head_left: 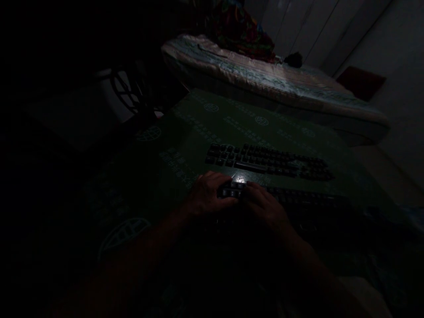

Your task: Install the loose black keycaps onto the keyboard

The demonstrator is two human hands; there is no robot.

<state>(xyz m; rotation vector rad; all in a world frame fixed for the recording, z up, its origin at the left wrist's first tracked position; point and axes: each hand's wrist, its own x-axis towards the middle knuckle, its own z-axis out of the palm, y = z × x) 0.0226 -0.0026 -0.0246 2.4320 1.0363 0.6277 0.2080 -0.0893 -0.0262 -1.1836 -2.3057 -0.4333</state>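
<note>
A dark keyboard [308,195] lies across the green-covered table in dim light. My left hand [209,193] is closed around its left end, fingers along the far edge and thumb on the near side. Over the keys just to the right, my right hand [265,206] has its fingers bent and pressed together at the key rows. Whatever is between those fingertips is hidden. Behind the keyboard, loose black keycaps [251,167] are spread in rows on the cover, among them a long space bar. The keyboard's near side is lost in shadow.
The green table cover [185,132] carries pale printed lettering and round emblems. Beyond the table stands a bed with a patterned mattress [238,73] and a red floral cloth [241,35]. A dark spoked wheel [124,90] is at the left.
</note>
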